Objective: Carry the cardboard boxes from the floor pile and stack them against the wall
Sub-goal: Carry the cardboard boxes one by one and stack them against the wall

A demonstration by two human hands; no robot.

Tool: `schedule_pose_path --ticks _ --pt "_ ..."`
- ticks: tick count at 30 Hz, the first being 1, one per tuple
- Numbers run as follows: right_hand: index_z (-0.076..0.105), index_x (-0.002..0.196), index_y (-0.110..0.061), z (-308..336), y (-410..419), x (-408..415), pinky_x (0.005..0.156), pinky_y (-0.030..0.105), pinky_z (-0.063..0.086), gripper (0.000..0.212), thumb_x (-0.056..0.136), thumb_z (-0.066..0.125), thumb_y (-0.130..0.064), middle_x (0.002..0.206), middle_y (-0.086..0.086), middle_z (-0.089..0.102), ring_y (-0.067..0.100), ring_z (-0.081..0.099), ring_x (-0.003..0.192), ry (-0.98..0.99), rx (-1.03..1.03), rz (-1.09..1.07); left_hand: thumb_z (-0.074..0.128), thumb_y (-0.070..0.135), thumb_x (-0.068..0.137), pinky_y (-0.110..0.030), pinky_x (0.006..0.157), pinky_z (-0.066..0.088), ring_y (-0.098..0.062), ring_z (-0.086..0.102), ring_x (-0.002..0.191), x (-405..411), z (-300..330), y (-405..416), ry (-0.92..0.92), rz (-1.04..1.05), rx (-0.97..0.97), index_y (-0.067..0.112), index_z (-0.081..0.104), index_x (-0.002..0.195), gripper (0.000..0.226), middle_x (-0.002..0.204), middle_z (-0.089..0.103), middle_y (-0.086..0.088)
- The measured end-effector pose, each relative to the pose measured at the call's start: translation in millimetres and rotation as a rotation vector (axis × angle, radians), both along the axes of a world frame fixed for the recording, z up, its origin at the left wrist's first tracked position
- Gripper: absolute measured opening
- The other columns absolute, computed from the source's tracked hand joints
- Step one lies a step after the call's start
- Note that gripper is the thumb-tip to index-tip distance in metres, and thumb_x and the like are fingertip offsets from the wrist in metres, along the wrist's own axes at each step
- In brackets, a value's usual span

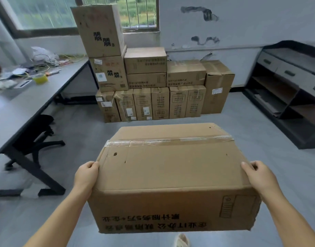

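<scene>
I carry a large brown cardboard box [171, 168] in front of me, off the floor, its top sealed with clear tape and its near face printed upside down. My left hand [86, 175] grips its left side, thumb on the top edge. My right hand [258, 177] grips the right side the same way. Ahead, a stack of cardboard boxes [153, 86] stands against the white wall under the window, several upright ones on the floor and more piled on top, tallest at the left.
A long grey desk [37, 97] with clutter runs along the left, a black office chair [39, 138] tucked under it. A dark shelving unit with drawers [286, 90] stands on the right. Grey floor [92, 132] lies between me and the stack.
</scene>
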State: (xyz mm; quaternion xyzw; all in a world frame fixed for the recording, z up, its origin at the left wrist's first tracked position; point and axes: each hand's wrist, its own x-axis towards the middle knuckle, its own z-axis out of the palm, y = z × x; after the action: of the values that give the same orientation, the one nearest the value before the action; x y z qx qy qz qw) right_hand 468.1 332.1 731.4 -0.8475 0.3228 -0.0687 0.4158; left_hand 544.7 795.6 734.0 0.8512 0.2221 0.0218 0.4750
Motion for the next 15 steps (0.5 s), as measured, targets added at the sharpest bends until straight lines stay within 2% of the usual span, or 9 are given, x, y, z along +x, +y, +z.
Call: schedule_pose_path --ticks 3,7,9,12,15 --pt "0.056 0.085 -0.007 7.2 -35.6 69.3 0.062 0.036 0.038 0.026 0.095 0.054 -0.030 0.083 0.009 0.060 0.028 0.055 0.077 -0.005 -0.003 0.018 0.045 0.020 0.096 -0.039 0.070 0.043 -0.028 0.055 0.079 62.5 6.1 -34.7 -0.008 0.011 -0.011 0.013 0.063 0.075 0.028 0.084 0.064 -0.012" --pt "0.056 0.084 -0.009 12.6 -77.8 141.9 0.058 0.034 0.038 0.025 0.095 0.054 -0.032 0.082 0.007 0.061 0.025 0.055 0.075 0.001 -0.007 0.030 0.045 0.019 0.094 -0.037 0.067 0.038 -0.026 0.049 0.074 131.7 3.1 -72.9 0.014 0.031 -0.019 -0.005 0.063 0.086 0.030 0.084 0.059 -0.019" --pt "0.056 0.083 -0.010 12.2 -96.8 176.0 0.057 0.032 0.038 0.024 0.094 0.054 -0.032 0.081 0.006 0.061 0.021 0.055 0.073 0.000 -0.006 0.026 0.046 0.018 0.093 -0.036 0.066 0.036 -0.025 0.047 0.073 170.1 0.8 -90.2 0.021 0.028 -0.022 -0.008 0.060 0.085 0.031 0.082 0.056 -0.020" --pt "0.055 0.083 -0.010 9.3 -126.4 225.7 0.055 0.030 0.035 0.025 0.094 0.054 -0.032 0.081 0.004 0.060 0.017 0.052 0.069 0.017 -0.022 -0.003 0.046 0.016 0.093 -0.034 0.062 0.034 -0.024 0.047 0.073 231.7 -1.5 -122.1 0.026 0.004 -0.019 0.004 0.060 0.077 0.024 0.081 0.055 -0.015" --pt "0.054 0.081 -0.010 2.3 -157.5 280.5 0.056 0.031 0.035 0.026 0.094 0.054 -0.032 0.080 0.006 0.059 0.019 0.051 0.068 0.027 -0.034 -0.030 0.047 0.017 0.093 -0.034 0.063 0.037 -0.024 0.049 0.072 295.7 -10.7 -153.9 0.037 -0.014 -0.030 0.006 0.062 0.073 0.027 0.079 0.060 -0.014"
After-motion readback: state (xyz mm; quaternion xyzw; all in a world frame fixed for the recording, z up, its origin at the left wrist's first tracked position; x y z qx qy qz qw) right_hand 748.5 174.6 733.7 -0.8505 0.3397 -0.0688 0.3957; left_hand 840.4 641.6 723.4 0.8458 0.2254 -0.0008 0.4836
